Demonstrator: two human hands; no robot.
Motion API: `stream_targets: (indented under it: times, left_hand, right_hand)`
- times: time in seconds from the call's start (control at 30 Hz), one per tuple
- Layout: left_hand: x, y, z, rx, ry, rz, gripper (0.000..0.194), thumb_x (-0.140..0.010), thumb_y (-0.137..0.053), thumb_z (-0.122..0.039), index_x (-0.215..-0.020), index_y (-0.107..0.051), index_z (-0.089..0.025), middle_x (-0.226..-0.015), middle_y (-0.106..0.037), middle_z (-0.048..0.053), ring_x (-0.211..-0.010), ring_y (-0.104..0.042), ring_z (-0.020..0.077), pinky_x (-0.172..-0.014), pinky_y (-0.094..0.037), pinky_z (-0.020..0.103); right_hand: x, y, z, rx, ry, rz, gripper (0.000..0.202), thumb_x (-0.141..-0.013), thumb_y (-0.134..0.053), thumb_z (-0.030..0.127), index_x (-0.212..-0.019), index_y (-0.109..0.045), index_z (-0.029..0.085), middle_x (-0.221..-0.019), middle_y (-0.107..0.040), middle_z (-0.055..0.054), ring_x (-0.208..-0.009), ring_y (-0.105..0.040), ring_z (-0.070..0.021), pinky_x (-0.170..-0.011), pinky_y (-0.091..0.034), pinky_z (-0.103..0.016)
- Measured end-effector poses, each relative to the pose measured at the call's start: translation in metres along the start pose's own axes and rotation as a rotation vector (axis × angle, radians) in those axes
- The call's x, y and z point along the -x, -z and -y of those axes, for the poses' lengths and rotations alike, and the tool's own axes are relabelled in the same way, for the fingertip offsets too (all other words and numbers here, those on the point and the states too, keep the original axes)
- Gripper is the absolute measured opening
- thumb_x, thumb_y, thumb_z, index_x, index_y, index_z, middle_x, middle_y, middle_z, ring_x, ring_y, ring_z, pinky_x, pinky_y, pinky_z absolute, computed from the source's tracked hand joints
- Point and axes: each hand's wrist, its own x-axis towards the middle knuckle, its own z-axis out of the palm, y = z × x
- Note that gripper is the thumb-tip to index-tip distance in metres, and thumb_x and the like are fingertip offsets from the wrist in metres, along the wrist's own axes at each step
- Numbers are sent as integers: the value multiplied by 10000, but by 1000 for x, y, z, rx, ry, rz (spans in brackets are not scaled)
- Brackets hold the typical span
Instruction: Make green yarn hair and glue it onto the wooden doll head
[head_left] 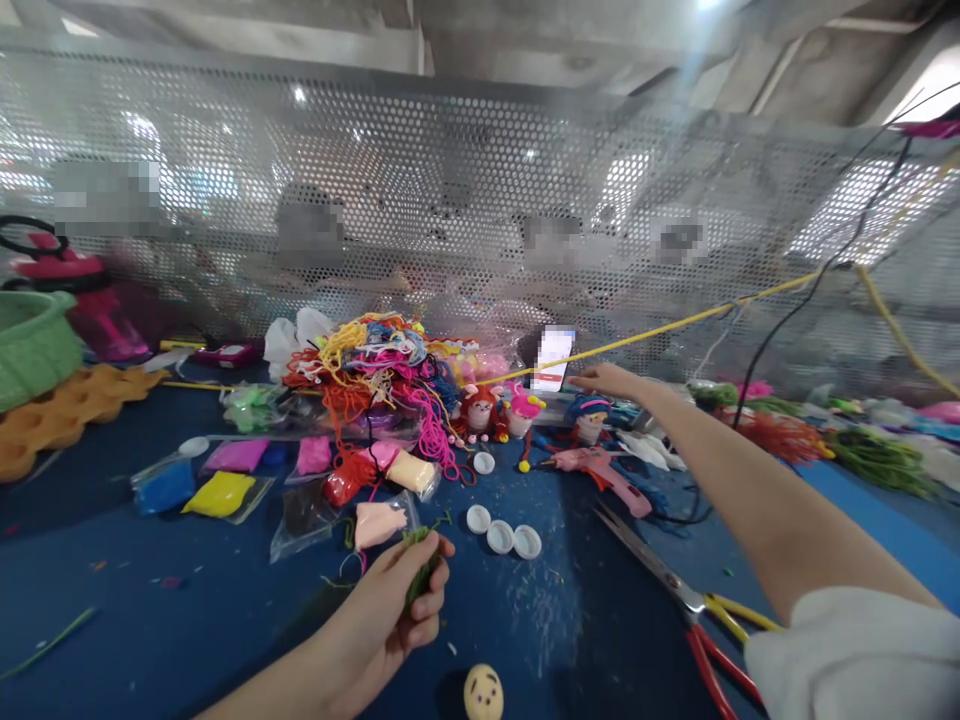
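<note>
Head view: pinching green strands (421,580) in left hand (409,600), right hand (604,381) by phone (551,358), grip unclear; with egg (484,692) seemingly unfinished.

Craft workshop, indicated by a blue bench (225,600) bearing heaped yarn (379,350), coloured packets (221,494), glue gun (600,468), scissors (675,588) and dolls (480,412) before a perforated screen (420,170).

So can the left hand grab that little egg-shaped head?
Probably yes: the egg-shaped head is close to the left hand, with nothing big between them. But that hand holds a green bundle, so it might need to let go first.
</note>
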Motion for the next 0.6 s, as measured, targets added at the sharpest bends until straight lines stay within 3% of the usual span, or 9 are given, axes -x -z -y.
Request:
stream_targets:
  times: [0.17, 0.3, 0.4, 0.5, 0.6]
  left_hand:
    - [1, 1, 0, -4, -8, 17, 213, -988, -540, -295, -930, -629, -110, -673, -481, -39, -462, -351, 14, -411, -224, 154]
    - [0, 0, -1, -8, -6, 20, 223, -1007, -504, -283, -936, -620, -106, -669, -484, -40, -460, -354, 13, -410, -227, 154]
    - [1, 0, -2, -15, -7, 33, 218, -1009, -499, -272, -932, -616, -105, -663, -481, -41, -459, -355, 13, -409, -227, 154]
    - [3, -2, -3, -35, -19, 44, 208, -1006, -505, -256, -927, -617, -100, -663, -477, -41, -462, -356, 11, -408, -229, 151]
    - [6, -4, -4, -40, -29, 32, 208, -1010, -497, -248, -922, -612, -99, -667, -476, -40, -460, -350, 9, -407, -231, 149]
  right_hand:
    - [26, 13, 3, -108, 12, 77, 404, -895, -534, 439, -1015, -771, 135, -962, -775, -121, -864, -686, -238, -767, -547, -315]
    - [49, 15, 6, -184, 16, 102, 544, -969, -351, 510, -1192, -721, 180, -1139, -755, -110, -881, -723, -231, -709, -590, -306]
    - [64, 6, 5, -170, 19, 96, 565, -874, -533, 623, -1213, -712, 208, -1083, -770, -106, -886, -734, -272, -693, -611, -327]
    - [72, -8, 2, -125, 33, 34, 686, -721, -761, 594, -1282, -665, 212, -1054, -770, -118, -921, -728, -312, -772, -614, -364]
    - [69, -16, -3, -81, 67, -92, 539, -831, -691, 561, -1253, -655, 228, -1187, -720, -103, -1046, -690, -279, -918, -569, -391]
